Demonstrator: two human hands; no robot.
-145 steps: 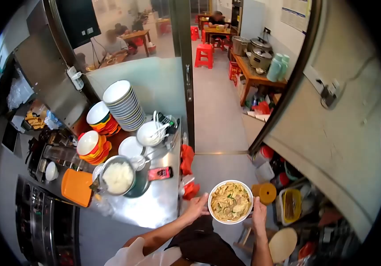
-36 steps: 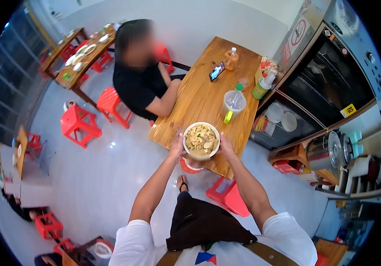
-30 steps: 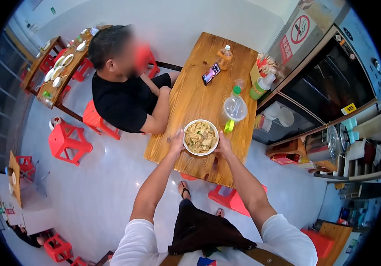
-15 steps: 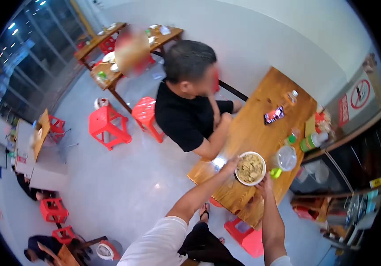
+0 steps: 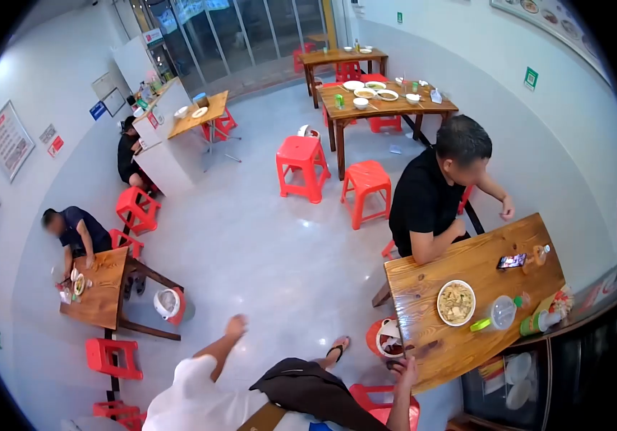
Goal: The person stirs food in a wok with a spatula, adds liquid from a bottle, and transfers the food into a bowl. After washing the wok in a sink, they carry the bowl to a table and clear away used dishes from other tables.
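Observation:
A white bowl of noodles (image 5: 456,302) stands on the wooden table (image 5: 430,352) at the right. My right hand (image 5: 405,373) is at that table's near left corner, below the bowl and apart from it; its fingers are partly hidden and blurred. Out over the floor, left of the table, my left hand (image 5: 236,327) is held away from everything; its fingers are blurred. Right of the bowl are a clear plastic container (image 5: 502,313) and a bright green item (image 5: 480,325). Farther back on the table lies a lit phone (image 5: 512,261) near a clear bottle (image 5: 541,253).
A person in black (image 5: 423,194) sits at the table's far side. Red stools (image 5: 301,169) stand on the floor, and a red bin (image 5: 387,337) is beside the table. Another table (image 5: 394,108) with dishes stands behind. Two people sit at the left.
Both hands have let go of the bowl, which now rests on the table. My left hand has swung left over the floor. The view has turned left, and the seated person has raised a hand.

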